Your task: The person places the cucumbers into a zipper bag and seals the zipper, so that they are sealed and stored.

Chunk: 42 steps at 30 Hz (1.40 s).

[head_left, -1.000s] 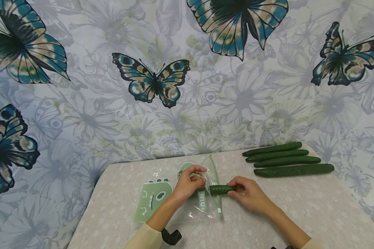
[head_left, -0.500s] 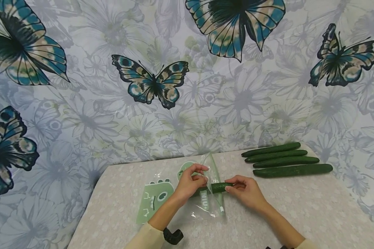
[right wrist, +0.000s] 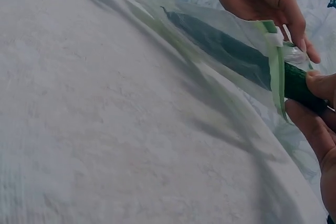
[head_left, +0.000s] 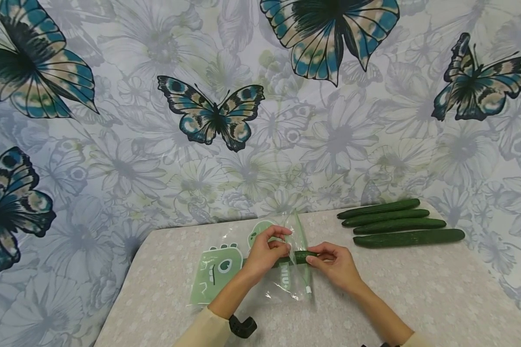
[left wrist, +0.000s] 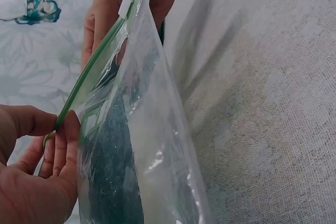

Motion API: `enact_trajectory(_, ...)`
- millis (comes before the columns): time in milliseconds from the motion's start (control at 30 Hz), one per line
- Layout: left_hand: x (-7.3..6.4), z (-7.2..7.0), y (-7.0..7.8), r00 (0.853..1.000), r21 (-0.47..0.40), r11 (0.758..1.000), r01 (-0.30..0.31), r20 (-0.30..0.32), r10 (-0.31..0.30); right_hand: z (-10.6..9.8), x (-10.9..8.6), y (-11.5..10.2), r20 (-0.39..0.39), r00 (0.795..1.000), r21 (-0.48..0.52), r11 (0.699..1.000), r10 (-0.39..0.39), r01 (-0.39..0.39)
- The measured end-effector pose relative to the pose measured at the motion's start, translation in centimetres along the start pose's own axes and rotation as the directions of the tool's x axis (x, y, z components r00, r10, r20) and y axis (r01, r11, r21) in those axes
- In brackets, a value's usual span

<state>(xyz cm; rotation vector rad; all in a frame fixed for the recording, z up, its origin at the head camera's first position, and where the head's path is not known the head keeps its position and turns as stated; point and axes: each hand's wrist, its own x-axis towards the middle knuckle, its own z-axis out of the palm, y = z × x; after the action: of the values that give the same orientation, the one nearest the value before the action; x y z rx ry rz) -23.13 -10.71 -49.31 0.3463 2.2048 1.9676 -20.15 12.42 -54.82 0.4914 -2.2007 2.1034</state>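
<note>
A clear zip bag with green monster prints lies on the table, its green-edged mouth spread toward the right. My left hand pinches the upper part of that mouth between thumb and fingers; the left wrist view shows the green zip strip running from this pinch up to a white slider. Most of a dark green cucumber is inside the bag, seen through the plastic. Its near end sticks out of the mouth, and my right hand grips it there with thumb and fingers, fingertips close to the zip.
Several cucumbers lie side by side at the back right of the table. A pale patterned cloth covers the tabletop. Behind it hangs a backdrop printed with flowers and butterflies.
My right hand has moved left, sliding the cucumber farther into the bag, so less of it shows outside the mouth. The left hand keeps its pinch, nearly in place.
</note>
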Motion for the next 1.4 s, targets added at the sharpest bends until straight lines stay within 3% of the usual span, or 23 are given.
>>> enact_trajectory(167, 0.1, -0.1, 0.2, 1.0, -0.009, 1.0, -0.023, -0.006, 0.023, 0.7, 0.1, 0.1, -0.023, 1.0, 0.061, 0.998, -0.007, 0.008)
enact_trajectory(433, 0.2, 0.3, 0.5, 0.999, -0.018, 0.999, -0.032, 0.001, 0.032, 1.5, 0.2, 0.2, -0.027, 0.999, 0.024, 0.999, -0.037, 0.037)
enact_trajectory(700, 0.4, 0.3, 0.8, 0.998, -0.019, 0.998, -0.053, 0.026, 0.054, 2.0, 0.1, -0.2, -0.025, 0.999, 0.057, 0.998, -0.024, 0.025)
enact_trajectory(1100, 0.6, 0.6, 1.2, 0.995, -0.006, 0.998, -0.068, 0.069, 0.068, 2.0, -0.4, -0.4, -0.038, 0.997, 0.134, 0.989, 0.072, -0.066)
enact_trajectory(1400, 0.0, 0.9, 0.2, 0.998, 0.009, 1.0, -0.017, 0.059, 0.017, 1.3, -1.3, 0.4, 0.041, 0.988, 0.04, 0.988, 0.147, -0.148)
